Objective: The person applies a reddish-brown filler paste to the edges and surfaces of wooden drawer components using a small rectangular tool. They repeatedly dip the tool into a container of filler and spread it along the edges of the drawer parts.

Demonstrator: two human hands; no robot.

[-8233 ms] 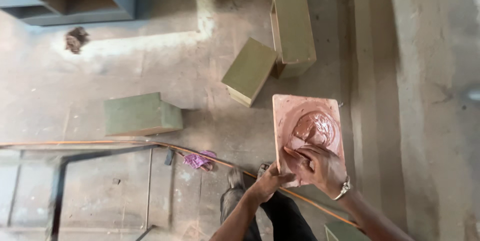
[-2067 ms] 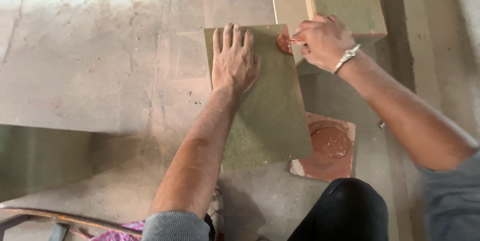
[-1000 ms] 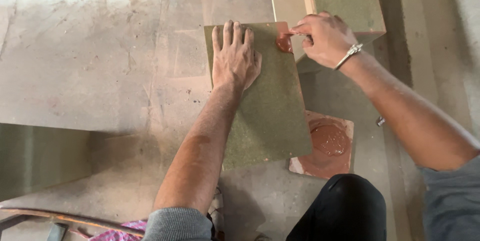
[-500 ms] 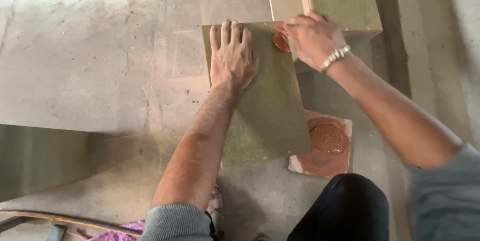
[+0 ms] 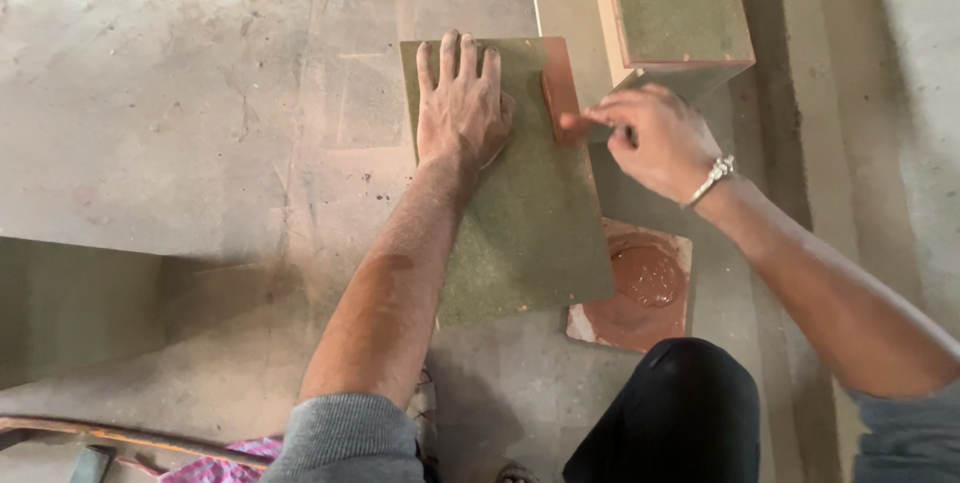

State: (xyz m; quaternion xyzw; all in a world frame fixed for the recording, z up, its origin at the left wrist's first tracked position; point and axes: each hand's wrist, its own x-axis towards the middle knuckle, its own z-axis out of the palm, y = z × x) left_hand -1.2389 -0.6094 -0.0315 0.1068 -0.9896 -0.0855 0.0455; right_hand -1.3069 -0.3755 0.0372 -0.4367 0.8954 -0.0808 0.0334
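Reddish-brown paste (image 5: 562,103) is carried on fingertips of right hand (image 5: 655,138), grip pinched, nothing solid held, touching top right edge of green board (image 5: 520,213). Left hand (image 5: 462,103) is pressed flat, fingers spread, on board's upper half. Board's long axis runs away from body, on floor (image 5: 200,123). Paste-smeared slab (image 5: 640,288) is seen just right of board's near corner, nearer right hand.

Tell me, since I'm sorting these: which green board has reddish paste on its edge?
The green board under the left hand; its right edge is smeared red by the right hand. The upper board isn't.
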